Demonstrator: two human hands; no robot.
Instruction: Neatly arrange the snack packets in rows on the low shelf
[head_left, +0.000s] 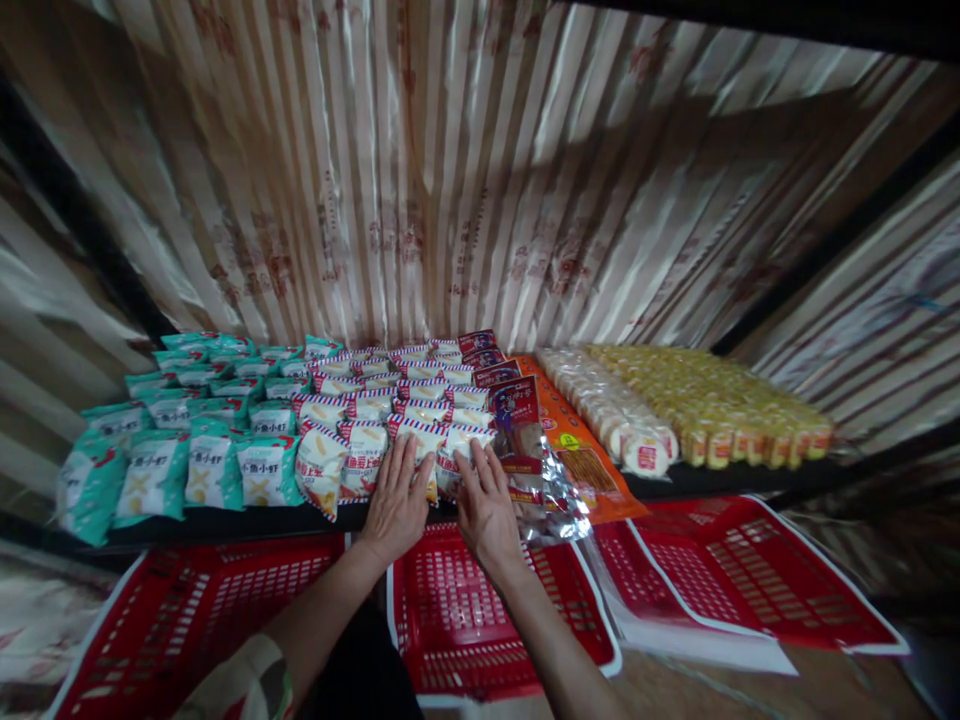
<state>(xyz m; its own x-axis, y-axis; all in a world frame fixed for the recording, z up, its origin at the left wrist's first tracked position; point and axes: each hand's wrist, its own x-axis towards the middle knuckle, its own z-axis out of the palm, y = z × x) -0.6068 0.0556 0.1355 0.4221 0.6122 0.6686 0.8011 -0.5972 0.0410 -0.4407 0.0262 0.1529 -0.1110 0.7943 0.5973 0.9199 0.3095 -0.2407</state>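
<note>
Side by side, both hands rest on the front row of white snack bags [364, 455] with red and blue striped edges. My left hand [397, 505] lies with its fingers stretched over one bag near the shelf's front edge. Just to its right, my right hand [486, 500] touches the neighbouring bag with fingers extended. Parts of both bags are hidden under the fingers. Teal and white snack bags [214, 465] stand in rows on the left. Dark purple packets [514, 410] with silvery lower ends lie right beside my right hand.
Orange packets [577, 440], round wrapped items [645, 450] and yellow wrapped packs [739, 420] line the dark shelf [281, 518] to the right. Below sit a left red basket [202, 600], a middle red basket [480, 640] and a right red basket [750, 560]. Striped sheeting [450, 170] hangs behind.
</note>
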